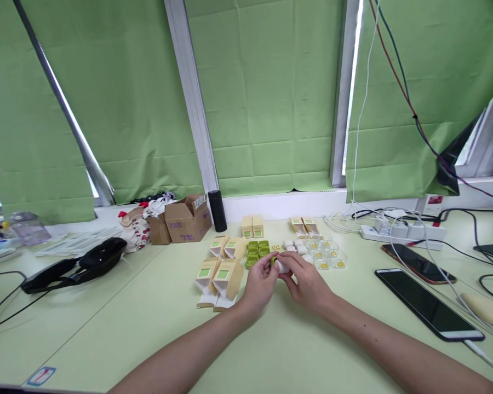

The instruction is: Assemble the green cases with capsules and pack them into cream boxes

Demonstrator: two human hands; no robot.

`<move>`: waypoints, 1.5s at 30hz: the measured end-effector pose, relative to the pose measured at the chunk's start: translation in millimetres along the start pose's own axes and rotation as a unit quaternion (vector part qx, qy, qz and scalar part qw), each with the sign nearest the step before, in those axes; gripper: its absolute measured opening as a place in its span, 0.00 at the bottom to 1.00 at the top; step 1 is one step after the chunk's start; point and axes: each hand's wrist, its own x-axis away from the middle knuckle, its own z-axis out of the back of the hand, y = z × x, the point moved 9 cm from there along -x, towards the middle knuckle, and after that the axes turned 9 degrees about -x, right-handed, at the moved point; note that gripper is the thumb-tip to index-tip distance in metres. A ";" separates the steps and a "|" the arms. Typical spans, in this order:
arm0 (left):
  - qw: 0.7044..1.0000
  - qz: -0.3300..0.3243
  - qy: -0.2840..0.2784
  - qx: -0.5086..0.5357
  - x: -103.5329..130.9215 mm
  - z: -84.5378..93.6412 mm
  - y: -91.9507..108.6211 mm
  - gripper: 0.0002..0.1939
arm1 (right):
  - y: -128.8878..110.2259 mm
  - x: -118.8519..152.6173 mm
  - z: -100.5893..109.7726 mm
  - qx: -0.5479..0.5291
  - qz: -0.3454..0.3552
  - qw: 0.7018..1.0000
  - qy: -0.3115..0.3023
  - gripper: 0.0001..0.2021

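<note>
Both my bare forearms are reaching forward from the near edge, the left arm coming in from the near left and the right arm from the near right, so that they are angling toward each other and meeting at the middle. My left hand [262, 283] is lying with its back turned up and outward, wrist nearly straight, fingers curling inward and the thumb and fingertips pinching together at the far side. My right hand [306, 280] is sitting just beside it, touching it at the fingertips, knuckles arching up, fingers bending down and closing in a pinch toward the left hand
</note>
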 end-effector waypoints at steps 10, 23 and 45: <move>0.999 0.016 -0.030 0.011 4.8 -2.2 -2.7 0.27 | 2.5 3.5 -0.2 -0.015 -0.016 1.000 -0.010 0.22; 1.000 0.017 -0.007 -0.014 0.9 -1.8 -1.0 0.23 | 4.4 2.0 -0.5 -0.019 -0.009 1.000 -0.006 0.18; 0.999 0.006 -0.039 -0.023 5.7 -7.3 5.4 0.30 | 7.9 4.8 -5.7 0.005 -0.018 1.000 -0.015 0.25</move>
